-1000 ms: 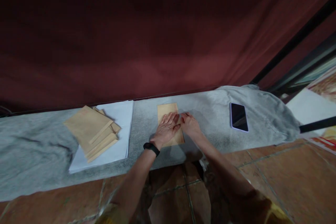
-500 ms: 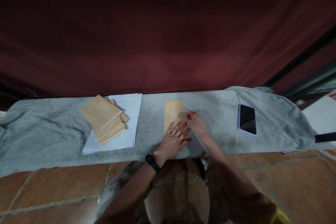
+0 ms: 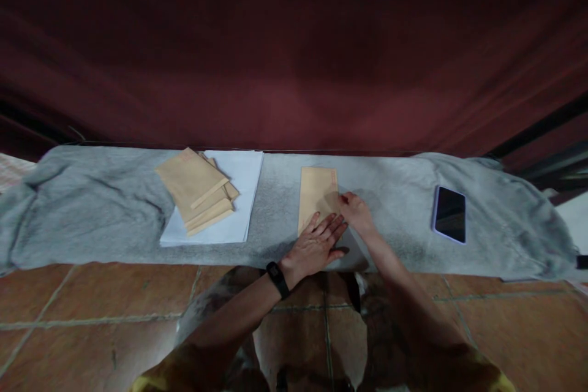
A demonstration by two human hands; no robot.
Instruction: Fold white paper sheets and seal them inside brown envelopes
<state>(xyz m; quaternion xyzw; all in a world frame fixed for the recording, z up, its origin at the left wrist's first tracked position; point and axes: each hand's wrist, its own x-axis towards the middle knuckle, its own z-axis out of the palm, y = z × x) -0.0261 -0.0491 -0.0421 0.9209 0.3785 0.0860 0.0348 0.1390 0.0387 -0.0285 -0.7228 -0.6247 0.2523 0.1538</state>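
A tan envelope point(image 3: 316, 193) lies flat on the grey cloth point(image 3: 92, 208) in front of me. My left hand point(image 3: 316, 247), with a black band on the wrist, rests flat on the envelope's near end, fingers stretched and spread. My right hand point(image 3: 356, 213) sits at the envelope's right edge with its fingers curled and pressed against the paper. Further left, a fanned stack of tan envelopes point(image 3: 197, 190) lies on white sheets of paper point(image 3: 239, 208).
A phone point(image 3: 449, 214) with a dark screen lies face up on the cloth at the right. A dark red curtain point(image 3: 294, 55) hangs right behind the cloth. Brown floor tiles point(image 3: 92, 318) lie in front, near my knees.
My left hand has slid back toward me along the envelope to its near end. My right hand stayed at the right edge. The view has shifted, showing more of the cloth's left side.
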